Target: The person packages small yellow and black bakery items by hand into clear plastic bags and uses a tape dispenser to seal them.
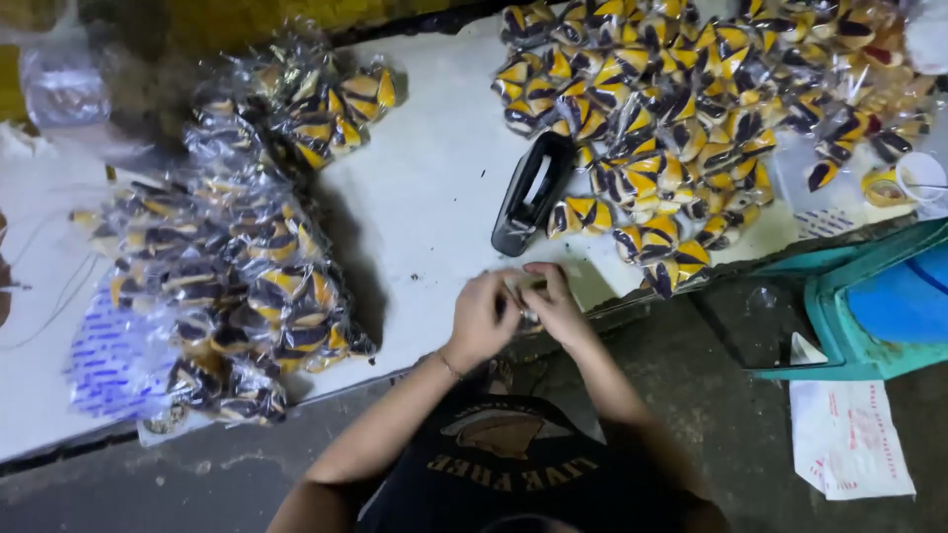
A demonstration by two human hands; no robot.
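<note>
Pinching a small packet (524, 296) — seemingly — left hand (481, 318), right hand (559, 306).

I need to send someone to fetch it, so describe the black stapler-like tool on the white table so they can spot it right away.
Start at the white table and find the big loose pile of yellow-and-black wrapped pieces at its far right. The black tool lies at that pile's left edge, just beyond the person's two hands. It is the only solid black, long, glossy thing among small shiny wrappers.

Head view, steeply down, close overhead
</note>
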